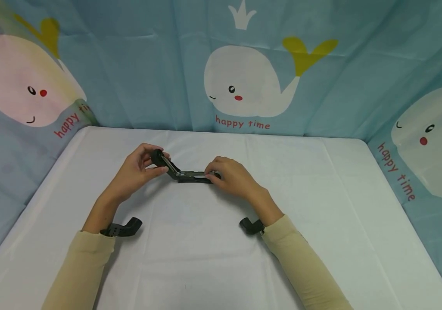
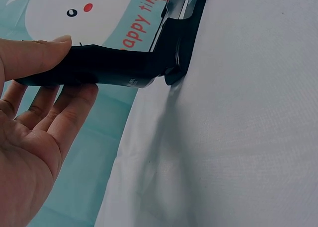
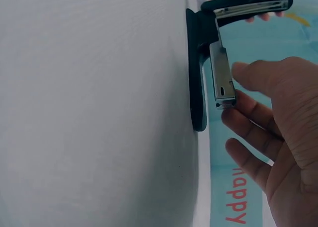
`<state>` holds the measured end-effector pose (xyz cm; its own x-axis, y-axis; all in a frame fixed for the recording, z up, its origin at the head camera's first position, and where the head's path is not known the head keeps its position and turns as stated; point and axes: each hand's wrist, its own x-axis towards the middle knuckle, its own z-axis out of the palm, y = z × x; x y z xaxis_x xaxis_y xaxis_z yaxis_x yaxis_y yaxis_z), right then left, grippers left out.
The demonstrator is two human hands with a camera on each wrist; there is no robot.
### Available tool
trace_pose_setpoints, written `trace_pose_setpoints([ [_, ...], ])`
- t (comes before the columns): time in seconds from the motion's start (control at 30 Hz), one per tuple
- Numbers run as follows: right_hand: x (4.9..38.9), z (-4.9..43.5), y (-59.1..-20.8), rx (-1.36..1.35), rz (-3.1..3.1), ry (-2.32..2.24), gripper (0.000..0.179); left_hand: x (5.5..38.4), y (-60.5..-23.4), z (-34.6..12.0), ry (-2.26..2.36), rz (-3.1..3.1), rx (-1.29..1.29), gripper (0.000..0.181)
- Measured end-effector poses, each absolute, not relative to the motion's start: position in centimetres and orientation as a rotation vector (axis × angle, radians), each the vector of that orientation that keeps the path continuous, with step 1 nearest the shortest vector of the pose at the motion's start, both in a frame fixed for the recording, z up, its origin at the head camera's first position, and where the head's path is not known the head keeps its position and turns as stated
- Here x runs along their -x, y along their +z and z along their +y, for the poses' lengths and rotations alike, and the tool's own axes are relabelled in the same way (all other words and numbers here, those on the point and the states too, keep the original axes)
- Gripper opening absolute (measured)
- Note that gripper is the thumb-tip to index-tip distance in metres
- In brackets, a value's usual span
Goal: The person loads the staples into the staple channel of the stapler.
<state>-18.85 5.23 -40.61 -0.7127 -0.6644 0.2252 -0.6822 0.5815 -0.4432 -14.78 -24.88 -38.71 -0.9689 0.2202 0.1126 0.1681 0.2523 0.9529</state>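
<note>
A black stapler (image 1: 173,172) stands unfolded on the white table, its top arm swung up to the left. My left hand (image 1: 137,168) grips that raised arm near its end. In the left wrist view, the thumb lies on one side of the black arm (image 2: 109,65) and the fingers on the other. My right hand (image 1: 232,175) pinches the free end of the metal staple magazine (image 3: 221,73) between thumb and fingertips. Below the magazine lies the long black base (image 3: 195,83), with a gap between the two.
A black wrist-camera mount (image 1: 126,228) sticks out from the left wrist, and another mount (image 1: 250,226) from the right. Behind the white tabletop (image 1: 205,258) hangs a blue curtain (image 1: 147,77) printed with whales.
</note>
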Motion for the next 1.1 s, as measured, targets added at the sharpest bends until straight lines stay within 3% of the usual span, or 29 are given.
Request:
trace_pose_setpoints([
  [1.1, 18.97, 5.97, -40.35, -1.122, -2.798, 0.803, 0.005, 14.77, -38.85, -24.67, 1.878, 2.443, -0.375, 0.052],
])
